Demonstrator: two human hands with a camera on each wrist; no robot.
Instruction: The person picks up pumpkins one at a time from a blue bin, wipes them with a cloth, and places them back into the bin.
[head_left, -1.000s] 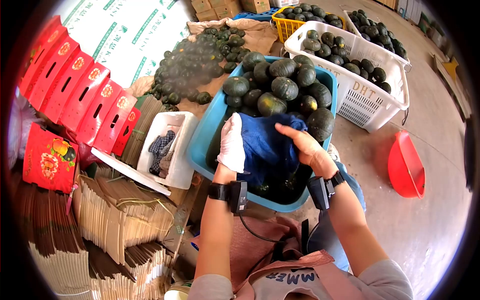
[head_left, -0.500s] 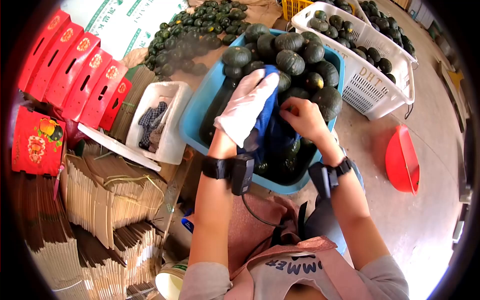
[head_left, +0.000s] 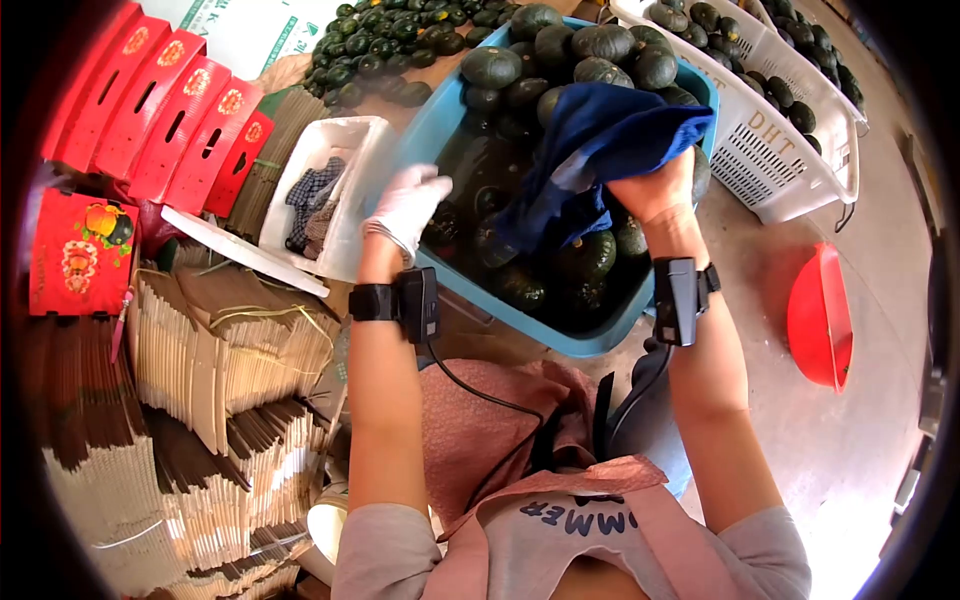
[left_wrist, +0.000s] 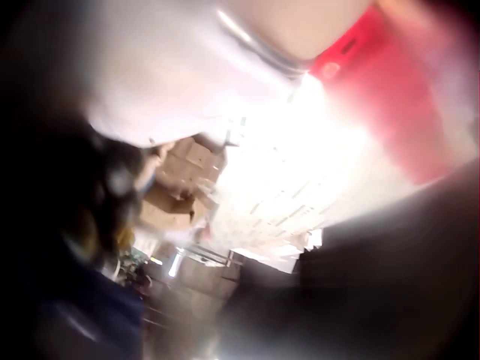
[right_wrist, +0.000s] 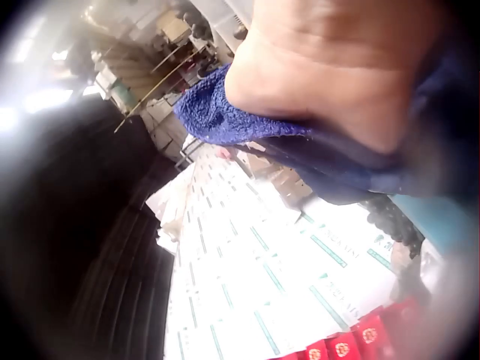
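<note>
Clock positions refer to the head view, with the blue tub (head_left: 570, 340) as the dial centre.

The dark blue cloth (head_left: 600, 140) is above the middle of the tub, with its lower tail slanting toward 7 o'clock. The right hand (head_left: 660, 190), on the cloth's 4 o'clock side, grips it. The fingers are hidden beneath the fabric; their exact placement cannot be told. The left hand (head_left: 410, 208), in a white glove, is at the tub's 9 o'clock rim. Its fingers are loosely bent, and nothing shows in them; motion blur hides whether it touches the rim.

Dry pumpkins (head_left: 600, 42) are heaped at 12 o'clock; the heap is cut off by the upper edge. Wet pumpkins (head_left: 588, 255) lie toward 6 o'clock; the cloth covers some of them.

The left wrist view is overexposed and blurred. In the right wrist view, the palm and the cloth block the upper right.

Legible marking: "DHT" on the white crate (head_left: 815, 185) at 2 o'clock. On the grey shirt (head_left: 575, 540) at 6 o'clock, "MMER" reads upside down; the pink apron (head_left: 500, 425) covers the adjoining part. Green print on the white sheet (right_wrist: 270, 292) is too small to read fully. The red boxes (head_left: 110, 105) at 10 o'clock bear flower prints.
</note>
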